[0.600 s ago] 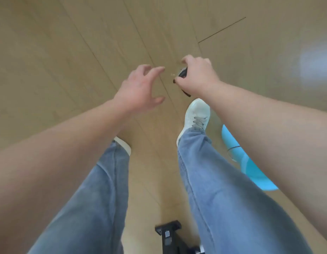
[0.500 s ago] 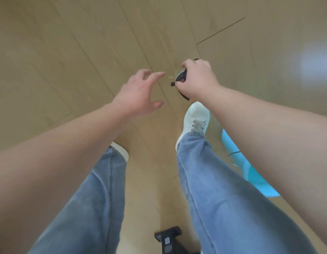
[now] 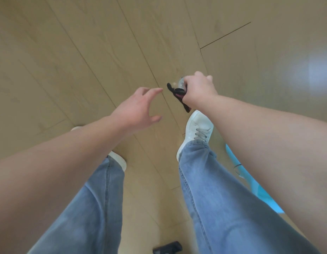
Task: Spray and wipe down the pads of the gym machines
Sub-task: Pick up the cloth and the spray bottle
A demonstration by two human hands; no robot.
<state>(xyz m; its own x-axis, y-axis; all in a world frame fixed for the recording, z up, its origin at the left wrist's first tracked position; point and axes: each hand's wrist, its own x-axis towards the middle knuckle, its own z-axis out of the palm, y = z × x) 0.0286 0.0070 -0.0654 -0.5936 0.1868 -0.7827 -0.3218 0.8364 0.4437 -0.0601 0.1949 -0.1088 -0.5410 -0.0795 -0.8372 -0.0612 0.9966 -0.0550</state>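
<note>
Right hand (image 3: 199, 90): curled and closed round the head of the spray bottle (image 3: 175, 90), held out in front of the body above the floor (image 3: 85, 52). Only the black trigger and nozzle and a bit of clear neck are seen past the knuckles (the bottle's body is hidden under the hand). The nozzle is pointed toward the left hand (image 3: 139, 109).

Left hand: nothing held, fingers spread and loosely bent, thumb apart, fingertips near the nozzle but not touching it.

Below the hands, blue jeans (image 3: 214, 198) and two white shoes are noted: the right shoe (image 3: 197, 129) is set forward, under the right wrist; the left shoe (image 3: 118, 160) is mostly covered by the left forearm. The floor is of pale wood planks. A light blue object (image 3: 261, 193) is partly hidden behind the right forearm; what it is cannot be told. A black item (image 3: 168, 249) is cut off at the bottom edge.
</note>
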